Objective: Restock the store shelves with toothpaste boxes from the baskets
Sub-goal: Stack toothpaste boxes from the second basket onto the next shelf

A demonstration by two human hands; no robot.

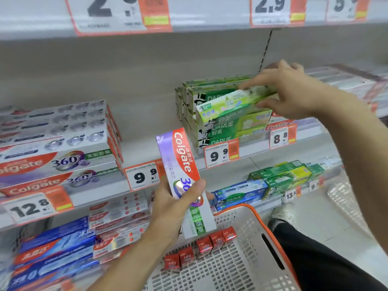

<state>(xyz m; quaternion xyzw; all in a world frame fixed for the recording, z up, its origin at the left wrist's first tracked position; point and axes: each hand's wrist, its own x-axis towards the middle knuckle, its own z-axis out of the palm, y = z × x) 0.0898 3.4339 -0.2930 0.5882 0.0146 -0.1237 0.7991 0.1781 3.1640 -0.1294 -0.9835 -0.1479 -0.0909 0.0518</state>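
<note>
The left hand [174, 208] grips a Colgate box [184, 179] around its lower half, thumb across the front, and holds it nearly upright in front of the shelf edge [117, 185], above the basket [241, 259]. The right hand [294, 91] pinches a green box [233, 106] by its right end, fingers on top and thumb below, and holds it tilted against the Darlie stack [212, 122] on the far right part of the shelf. The picture is blurred here, so I cannot tell if the green box already rests on the stack. On the left of the same shelf lies a stack of Colgate 360 boxes [56, 148]. The basket is white with an orange rim, near the person, and small red boxes [201, 246] stand in a row inside it. A lower shelf holds blue boxes [54, 248] on the left.
</note>
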